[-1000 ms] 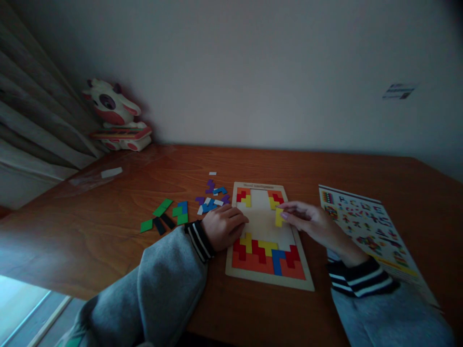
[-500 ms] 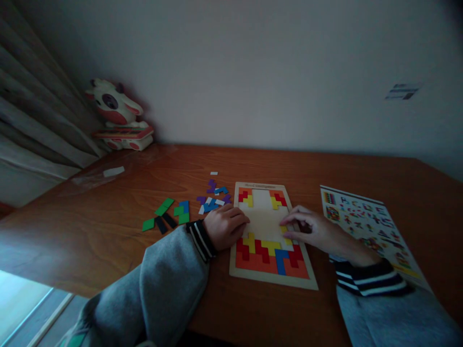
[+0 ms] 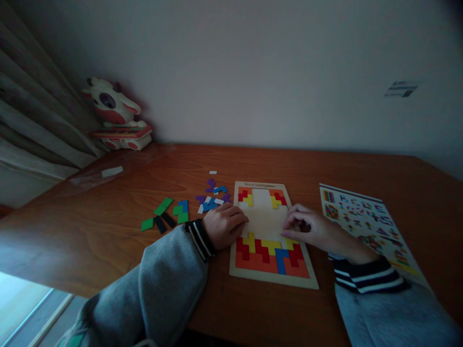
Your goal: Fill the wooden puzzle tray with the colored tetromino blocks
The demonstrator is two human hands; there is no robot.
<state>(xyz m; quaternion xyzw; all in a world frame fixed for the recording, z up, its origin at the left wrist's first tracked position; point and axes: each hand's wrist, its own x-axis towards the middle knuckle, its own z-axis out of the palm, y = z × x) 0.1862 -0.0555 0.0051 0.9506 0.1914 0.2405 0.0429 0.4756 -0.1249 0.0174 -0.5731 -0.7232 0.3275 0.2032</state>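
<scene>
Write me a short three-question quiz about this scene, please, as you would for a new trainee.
1. Multiple choice: Which hand is nearer the picture sheet?
A) the left hand
B) the right hand
C) both are equally near

2. True or false: The cow-shaped toy stands at the back left of the table, near the curtain.

3. Fill in the colour: One ____ piece sits between orange pieces at the near end of the puzzle board.

Key: 1. B; 2. True; 3. blue

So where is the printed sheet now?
In the head view, the printed sheet lies right of the puzzle board, partly hidden by the right arm.
</scene>
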